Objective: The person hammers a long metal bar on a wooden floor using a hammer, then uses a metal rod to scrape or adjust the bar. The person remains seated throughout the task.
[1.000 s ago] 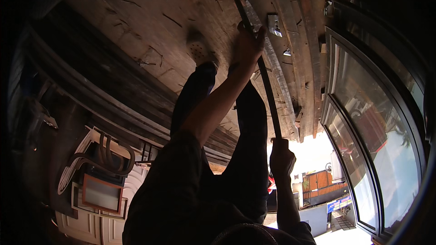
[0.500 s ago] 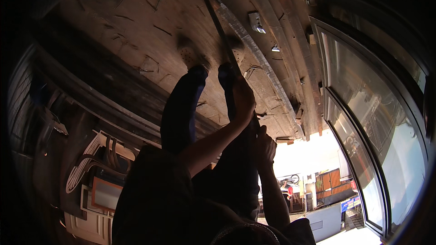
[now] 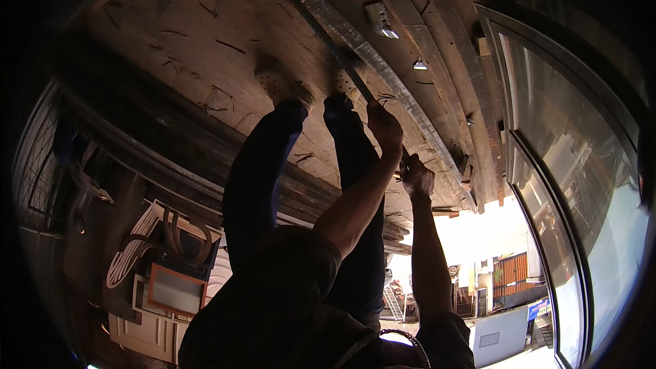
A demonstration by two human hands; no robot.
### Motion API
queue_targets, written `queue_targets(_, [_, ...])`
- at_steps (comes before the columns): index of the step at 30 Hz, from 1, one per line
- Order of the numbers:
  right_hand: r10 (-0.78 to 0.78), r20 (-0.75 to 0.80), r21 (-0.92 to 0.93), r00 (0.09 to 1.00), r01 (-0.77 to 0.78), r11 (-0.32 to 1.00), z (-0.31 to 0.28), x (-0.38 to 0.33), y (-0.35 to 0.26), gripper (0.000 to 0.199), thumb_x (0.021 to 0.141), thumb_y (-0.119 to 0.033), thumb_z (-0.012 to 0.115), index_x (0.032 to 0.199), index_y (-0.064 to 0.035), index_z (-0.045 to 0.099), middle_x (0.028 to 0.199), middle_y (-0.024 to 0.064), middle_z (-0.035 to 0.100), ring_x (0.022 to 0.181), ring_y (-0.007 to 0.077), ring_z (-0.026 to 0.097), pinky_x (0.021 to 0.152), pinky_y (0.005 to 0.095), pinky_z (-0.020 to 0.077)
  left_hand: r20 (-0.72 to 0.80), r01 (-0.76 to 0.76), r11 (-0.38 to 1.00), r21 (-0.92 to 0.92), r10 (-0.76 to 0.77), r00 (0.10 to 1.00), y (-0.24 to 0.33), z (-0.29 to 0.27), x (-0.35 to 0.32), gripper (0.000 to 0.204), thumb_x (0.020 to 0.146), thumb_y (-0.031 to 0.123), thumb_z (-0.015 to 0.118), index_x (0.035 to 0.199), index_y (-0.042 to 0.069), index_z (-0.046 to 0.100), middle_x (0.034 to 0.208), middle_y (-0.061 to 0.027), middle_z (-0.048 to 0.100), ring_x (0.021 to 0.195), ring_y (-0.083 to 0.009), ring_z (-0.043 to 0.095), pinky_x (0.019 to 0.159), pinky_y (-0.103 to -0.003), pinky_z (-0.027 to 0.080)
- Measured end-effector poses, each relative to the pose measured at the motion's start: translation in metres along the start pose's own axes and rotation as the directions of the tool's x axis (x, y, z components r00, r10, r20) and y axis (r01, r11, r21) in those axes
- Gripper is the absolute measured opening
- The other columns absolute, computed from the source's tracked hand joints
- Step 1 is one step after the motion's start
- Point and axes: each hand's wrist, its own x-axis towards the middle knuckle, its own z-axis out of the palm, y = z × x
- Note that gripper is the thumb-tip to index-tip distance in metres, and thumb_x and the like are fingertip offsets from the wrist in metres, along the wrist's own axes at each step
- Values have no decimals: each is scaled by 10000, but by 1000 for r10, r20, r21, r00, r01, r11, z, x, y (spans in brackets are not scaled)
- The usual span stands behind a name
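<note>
long dark bar [image 3: 328, 44] gripped by both hands; stacked planks [image 3: 424, 68] alongside.

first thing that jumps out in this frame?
Both hands grip one long dark bar that runs diagonally across centre frame: the left hand higher up it, the right hand lower down. Just left of them, the person's two dark-trousered legs stand on a worn, scratched wooden floor. At far right a glass door glares bright against the dim interior.
</note>
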Motion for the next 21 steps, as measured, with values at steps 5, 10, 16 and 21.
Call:
queue_targets(5, [-42,-172,-23,984,39,999,18,54,52,413,878,-510,561,776,-119,476,567,107,584,461,317,598,453,460,489,-44,112,984,-137,-119,992,7,57,4,311,1034,232,315,881,7,465,715,-108,453,666,-239,425,648,-341,394])
queue_targets(10, [48,-47,175,998,-39,984,-13,92,89,345,911,-432,553,806,-105,521,636,158,595,563,368,604,489,456,465,314,116,988,-102,-79,946,16,60,28,392,1023,381,299,996,24,460,666,-234,550,627,-405,589,572,-462,438])
queue_targets(16, [103,84,83,991,-110,990,0,52,53,308,898,-454,546,862,-149,530,653,148,629,649,372,642,567,487,499,109,-54,998,28,50,993,-5,-12,135,271,984,240,426,1044,-22,463,849,-251,589,827,-429,582,740,-490,453])
queue_targets(21, [108,142,125,984,-126,984,38,17,7,341,883,-460,580,803,-135,518,635,129,618,615,361,632,553,484,486,171,-293,908,300,251,953,-17,-53,226,483,783,81,670,1158,-46,392,1104,-247,466,962,-385,545,822,-450,470])
